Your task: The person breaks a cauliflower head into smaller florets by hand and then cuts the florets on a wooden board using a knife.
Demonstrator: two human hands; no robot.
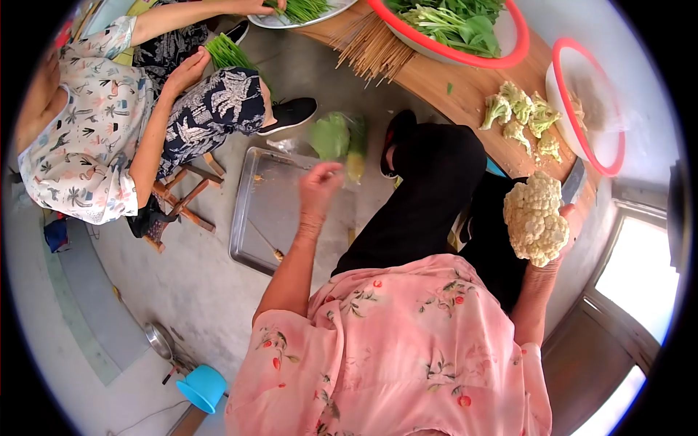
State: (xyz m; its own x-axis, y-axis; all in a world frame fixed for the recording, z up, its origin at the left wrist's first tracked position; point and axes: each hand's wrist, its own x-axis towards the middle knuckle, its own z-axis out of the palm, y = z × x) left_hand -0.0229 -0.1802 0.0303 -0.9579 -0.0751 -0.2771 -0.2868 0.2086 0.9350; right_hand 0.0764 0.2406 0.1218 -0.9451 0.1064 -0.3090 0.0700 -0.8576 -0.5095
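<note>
My right hand is closed behind a large cream-coloured cauliflower, near the table's right end. Just above that hand a grey knife blade juts out; its handle is hidden, so I cannot tell whether the hand grips it too. My left hand hangs over the right edge of a metal tray, with nothing visible in it. Its fingers look curled, but the fingertips are blurred. Right by it lies a clear plastic bag with green leaves.
Cut cauliflower pieces lie on the wooden table beside a red-rimmed basin. Another red-rimmed basin holds leafy greens, near thin sticks. At left, a seated person handles green stalks. A blue bucket stands lower left.
</note>
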